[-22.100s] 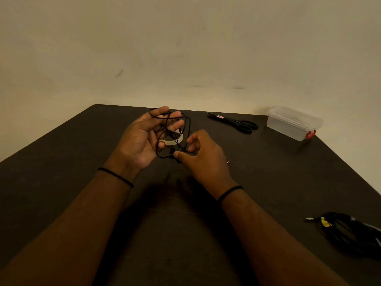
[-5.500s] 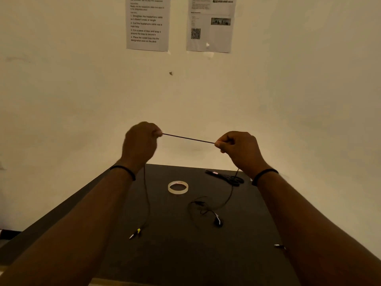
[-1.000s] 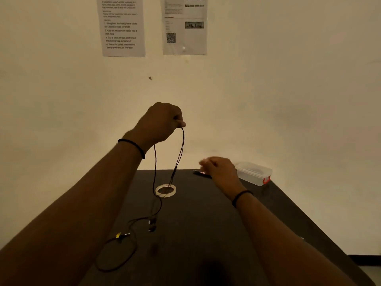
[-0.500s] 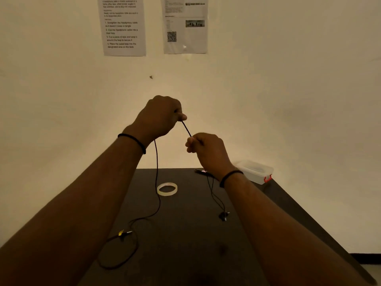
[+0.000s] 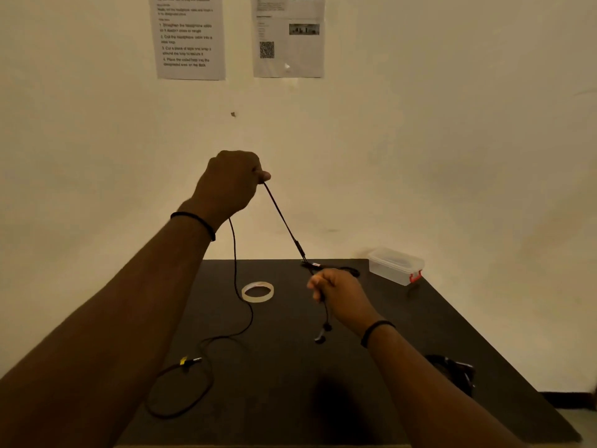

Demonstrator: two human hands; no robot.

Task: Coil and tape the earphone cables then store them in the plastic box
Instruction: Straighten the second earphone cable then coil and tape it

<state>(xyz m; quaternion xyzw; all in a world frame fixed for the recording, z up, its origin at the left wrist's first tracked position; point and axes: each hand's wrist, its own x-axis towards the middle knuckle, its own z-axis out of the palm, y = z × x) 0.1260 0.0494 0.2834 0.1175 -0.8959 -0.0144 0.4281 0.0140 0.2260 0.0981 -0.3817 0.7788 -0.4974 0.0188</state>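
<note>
My left hand (image 5: pixel 231 184) is raised above the dark table (image 5: pixel 290 399) and pinches a black earphone cable (image 5: pixel 282 218). The cable runs taut down and right to my right hand (image 5: pixel 339 294), which grips it lower, just above the table. Below that hand the earbuds (image 5: pixel 323 334) dangle. From my left hand another stretch of cable drops to the table and loops to the plug with a yellow tag (image 5: pixel 189 360). A roll of clear tape (image 5: pixel 257 291) lies between my hands. The clear plastic box (image 5: pixel 395 265) with a red latch sits at the far right corner.
Black scissors (image 5: pixel 350 270) lie at the table's far edge, partly hidden behind my right hand. A bundle of more black cables (image 5: pixel 452 371) lies near the right edge. Two printed sheets (image 5: pixel 190 37) hang on the wall behind the table.
My right hand has slid down the cable from just below my left hand to near the table, pulling the stretch taut. The earbuds now hang shorter beneath it. My left hand stays raised.
</note>
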